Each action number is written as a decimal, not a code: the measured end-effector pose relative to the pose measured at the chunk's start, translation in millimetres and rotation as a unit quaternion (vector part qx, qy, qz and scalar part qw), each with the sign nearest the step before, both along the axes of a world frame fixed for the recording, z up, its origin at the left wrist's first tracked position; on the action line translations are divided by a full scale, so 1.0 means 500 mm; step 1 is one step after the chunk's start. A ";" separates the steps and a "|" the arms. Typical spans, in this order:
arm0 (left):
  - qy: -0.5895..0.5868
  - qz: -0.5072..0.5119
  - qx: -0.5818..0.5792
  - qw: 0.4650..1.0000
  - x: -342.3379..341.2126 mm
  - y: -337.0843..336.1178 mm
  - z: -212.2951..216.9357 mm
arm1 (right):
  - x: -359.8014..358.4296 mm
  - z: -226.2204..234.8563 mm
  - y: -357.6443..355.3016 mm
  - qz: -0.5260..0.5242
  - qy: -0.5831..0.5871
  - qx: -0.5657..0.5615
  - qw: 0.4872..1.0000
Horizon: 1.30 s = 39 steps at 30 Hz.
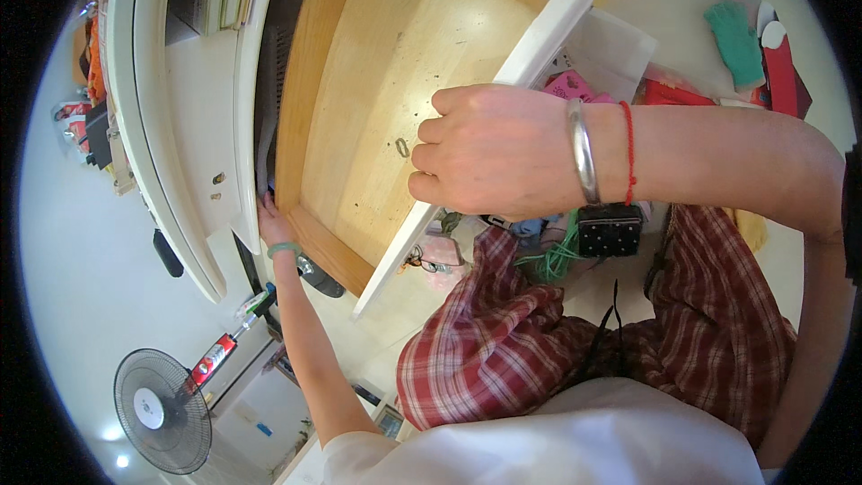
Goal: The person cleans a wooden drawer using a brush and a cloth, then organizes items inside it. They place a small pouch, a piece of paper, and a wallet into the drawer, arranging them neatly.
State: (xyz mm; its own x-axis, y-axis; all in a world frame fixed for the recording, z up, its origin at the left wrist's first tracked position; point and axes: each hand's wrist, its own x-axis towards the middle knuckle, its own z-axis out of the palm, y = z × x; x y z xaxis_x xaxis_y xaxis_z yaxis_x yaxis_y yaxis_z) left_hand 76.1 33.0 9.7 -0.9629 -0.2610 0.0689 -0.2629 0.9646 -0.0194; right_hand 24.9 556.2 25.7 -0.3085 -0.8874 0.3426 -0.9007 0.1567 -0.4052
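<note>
A wooden drawer (359,139) with a white front is pulled out of a white cabinet (202,90). Dark specks and a small loop-shaped bit (402,147) lie on its pale bottom. My right hand (494,148), with a silver bangle and a red cord at the wrist, is closed over the top edge of the white drawer front (548,27). Beside the drawer's wooden side, close to the cabinet opening, is my left hand (274,223) with a green bangle. Most of its fingers are hidden there, so its grip does not show.
Under and beyond the drawer front lie a pink item (570,87), a black dotted box (610,230), green strings (557,256) and a pale pink bundle (442,256). A teal cloth item (736,43) is on the floor at far right. A fan (162,411) stands lower left.
</note>
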 end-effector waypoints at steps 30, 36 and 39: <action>0.228 -0.038 0.188 0.955 0.110 0.181 0.089 | -0.023 0.039 -0.010 -0.026 -0.131 0.034 0.990; 0.198 -0.254 -0.017 0.947 0.136 0.320 0.211 | -0.075 0.079 -0.103 -0.039 -0.534 0.013 0.844; 0.222 -0.368 -0.071 0.900 0.160 0.360 0.211 | -0.072 0.098 -0.214 -0.066 -0.734 0.009 0.676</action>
State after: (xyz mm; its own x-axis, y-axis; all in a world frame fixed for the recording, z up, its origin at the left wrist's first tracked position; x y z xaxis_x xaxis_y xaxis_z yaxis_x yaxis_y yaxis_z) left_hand 156.2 213.0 115.4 -0.7406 0.4776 0.4728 0.4339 0.8770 -0.2064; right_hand -10.8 449.1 74.6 -0.3820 -0.8185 -0.4291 0.4909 0.2137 -0.8446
